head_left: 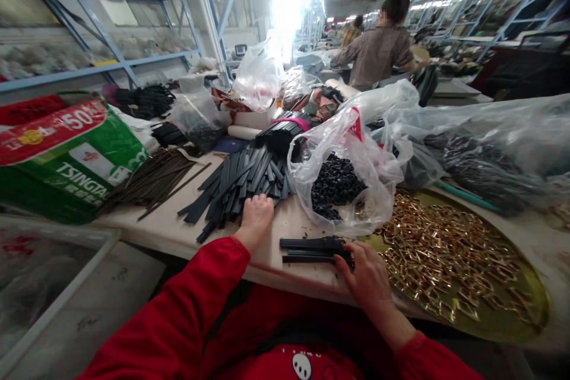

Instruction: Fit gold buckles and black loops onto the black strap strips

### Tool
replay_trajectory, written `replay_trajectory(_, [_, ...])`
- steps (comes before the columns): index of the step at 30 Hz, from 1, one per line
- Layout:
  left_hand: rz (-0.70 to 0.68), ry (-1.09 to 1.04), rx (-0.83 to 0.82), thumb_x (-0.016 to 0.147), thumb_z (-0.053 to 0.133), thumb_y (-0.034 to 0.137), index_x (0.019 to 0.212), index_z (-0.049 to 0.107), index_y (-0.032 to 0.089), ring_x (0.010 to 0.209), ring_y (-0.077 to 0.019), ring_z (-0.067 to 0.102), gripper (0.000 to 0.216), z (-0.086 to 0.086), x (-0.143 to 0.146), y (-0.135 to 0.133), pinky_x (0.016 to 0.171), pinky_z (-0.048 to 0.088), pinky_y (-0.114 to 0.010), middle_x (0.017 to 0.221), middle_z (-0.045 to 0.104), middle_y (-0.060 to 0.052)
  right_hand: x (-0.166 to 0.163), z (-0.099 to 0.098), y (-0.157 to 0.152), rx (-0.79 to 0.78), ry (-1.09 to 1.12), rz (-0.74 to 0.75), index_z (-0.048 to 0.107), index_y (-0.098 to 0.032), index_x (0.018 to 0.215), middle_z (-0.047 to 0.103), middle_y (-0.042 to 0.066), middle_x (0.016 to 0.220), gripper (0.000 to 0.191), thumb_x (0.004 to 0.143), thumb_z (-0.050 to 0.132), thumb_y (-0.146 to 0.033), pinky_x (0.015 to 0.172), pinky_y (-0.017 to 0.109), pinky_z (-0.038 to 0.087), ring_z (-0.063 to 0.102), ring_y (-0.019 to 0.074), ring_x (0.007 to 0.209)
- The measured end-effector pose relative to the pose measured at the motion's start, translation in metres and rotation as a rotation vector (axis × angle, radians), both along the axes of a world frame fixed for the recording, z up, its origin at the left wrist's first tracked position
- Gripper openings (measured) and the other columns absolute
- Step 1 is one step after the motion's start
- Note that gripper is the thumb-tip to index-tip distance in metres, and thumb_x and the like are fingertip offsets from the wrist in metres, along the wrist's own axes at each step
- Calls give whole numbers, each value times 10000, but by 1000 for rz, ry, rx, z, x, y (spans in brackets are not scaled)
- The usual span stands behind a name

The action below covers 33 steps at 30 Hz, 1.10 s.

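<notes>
My left hand [257,221] is at the front edge of a heap of black flat strips [243,181]. Its fingers are bent and close together on the strips, and their tips are partly hidden. My right hand [367,276] has its thumb and fingers around the right end of a small stack of black strips [309,248] at the table's front edge. Those strip ends are mostly covered by my fingers. Between and beyond the hands, an open clear plastic bag [298,172] holds small black loops [336,181]. Right of my right hand, many gold metal buckles [449,249] lie on a round gold tray [537,314].
A green and red bag [84,160] stands at the left beside thin dark strips [154,178]. Behind the heap, a strip bundle has a pink band [291,123]. Plastic-wrapped dark material [485,160] lies at right. Another person [378,53] is farther back, near blue shelving [102,35].
</notes>
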State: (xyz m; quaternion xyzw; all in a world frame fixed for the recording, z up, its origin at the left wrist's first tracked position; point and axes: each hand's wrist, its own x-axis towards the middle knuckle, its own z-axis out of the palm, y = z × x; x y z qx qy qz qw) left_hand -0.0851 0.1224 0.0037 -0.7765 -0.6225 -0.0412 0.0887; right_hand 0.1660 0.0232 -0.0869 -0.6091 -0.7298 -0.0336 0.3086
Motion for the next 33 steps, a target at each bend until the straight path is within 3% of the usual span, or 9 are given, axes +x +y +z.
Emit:
replay_trajectory(4, [-56,-26,24,861,400,189,861,584,136,803,-219,551,192,7,4,-15,691,381,-333,886,584,-108,0,4,0,27,56,10,522,-168,955,574,119,974,266,834,464,-398,788,400,420,525,248,909])
replay_trajectory(9, [-328,-110,62,881,395,216,861,572,176,894,-167,532,182,17,13,-22,750,372,-274,1009,575,-59,-3,19,1,56,131,41,515,-186,964,562,104,1003,198,836,475,-331,806,396,420,517,232,939])
replay_trajectory(14, [-293,63,-55,830,444,124,951,585,187,808,-201,538,196,2,9,-1,669,350,-311,875,592,-75,7,39,12,86,165,18,523,-182,947,563,104,981,173,831,468,-298,831,397,408,515,234,954])
replay_trajectory(19, [-533,100,-147,807,472,104,907,598,180,871,-220,524,178,-15,10,21,726,342,-346,929,573,-113,36,61,58,11,57,-79,553,-158,929,582,105,902,175,819,439,-231,768,356,418,543,232,858])
replay_trajectory(23, [-673,97,-210,778,503,81,775,600,175,902,-215,529,136,-16,12,40,758,359,-340,920,584,-111,52,64,106,-185,-227,-119,599,-146,923,603,120,906,200,807,438,-164,697,322,406,562,224,798])
replay_trajectory(26, [-758,34,-197,777,495,82,783,586,173,945,-205,540,129,-4,11,41,808,373,-337,962,605,-101,52,57,128,-319,-420,-116,623,-149,862,613,132,875,162,796,474,-158,656,326,392,569,227,758])
replay_trajectory(28, [-774,-115,-107,784,466,88,877,564,166,1031,-197,522,156,13,11,30,871,367,-336,1080,590,-98,50,52,134,-346,-439,-112,624,-137,816,615,138,828,128,783,501,-151,648,329,389,572,228,743])
replay_trajectory(30, [-725,-318,-17,779,447,108,967,529,159,1088,-186,501,211,34,14,11,920,355,-330,1165,560,-94,49,50,136,-346,-422,-108,621,-122,814,614,147,831,116,776,513,-146,653,332,392,575,231,753])
replay_trajectory(33, [-593,-462,-61,785,440,172,1093,484,170,968,-191,567,311,67,26,-24,869,391,-325,1031,619,-71,48,57,133,-337,-409,-112,618,-101,857,605,167,881,157,795,487,-162,675,346,403,573,244,790])
